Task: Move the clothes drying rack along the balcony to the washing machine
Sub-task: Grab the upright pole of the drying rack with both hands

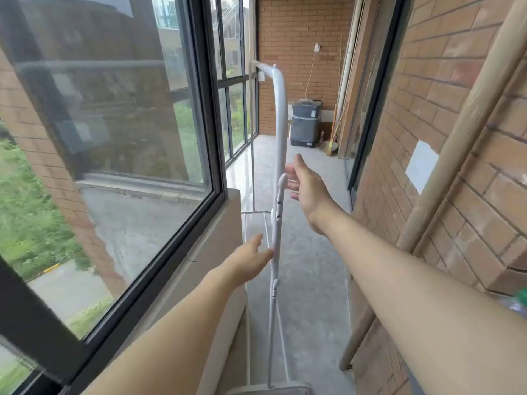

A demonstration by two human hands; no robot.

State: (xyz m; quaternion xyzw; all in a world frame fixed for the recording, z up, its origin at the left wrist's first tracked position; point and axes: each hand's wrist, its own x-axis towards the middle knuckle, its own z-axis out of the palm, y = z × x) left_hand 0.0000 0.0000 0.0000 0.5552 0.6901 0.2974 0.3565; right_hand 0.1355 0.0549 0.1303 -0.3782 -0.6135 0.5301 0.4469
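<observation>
Both of your hands reach forward with fingers spread apart, clamped on nothing: your left hand [251, 256] just touches the white clothes drying rack [278, 178] upright, your right hand [306, 185] is just beside it. The rack stands mid-balcony along the window [114, 109]. Far off, the washing machine [306, 124] sits against the end brick wall [299, 29].

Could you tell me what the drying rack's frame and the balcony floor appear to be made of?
Drying rack: probably painted or coated metal tubing, going by its smooth white sheen and bent corner; its clips look like plastic. Floor: apparently bare concrete, grey and mottled, glossy near the windows.
</observation>
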